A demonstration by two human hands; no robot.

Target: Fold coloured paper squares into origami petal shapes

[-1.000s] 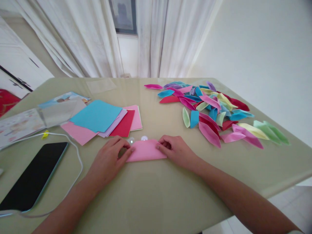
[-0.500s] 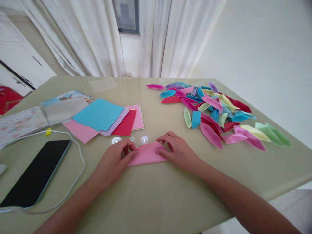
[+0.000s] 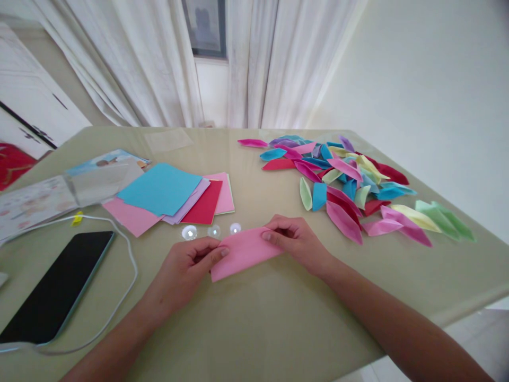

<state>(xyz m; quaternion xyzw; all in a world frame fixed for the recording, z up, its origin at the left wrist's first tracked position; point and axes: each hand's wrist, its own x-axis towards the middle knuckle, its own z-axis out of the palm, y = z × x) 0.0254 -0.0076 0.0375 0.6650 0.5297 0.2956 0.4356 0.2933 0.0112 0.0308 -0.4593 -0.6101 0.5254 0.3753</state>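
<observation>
A folded strip of pink paper sits at the middle of the pale surface, its long axis slanting from a nearer left end to a farther right end. The left forearm reaches in from the lower left, and the right forearm from the lower right, both angled inward. The left hand, fingers curled, pinches the strip's left end, thumb on top; the right hand, similarly curled, pinches its right end.
</observation>
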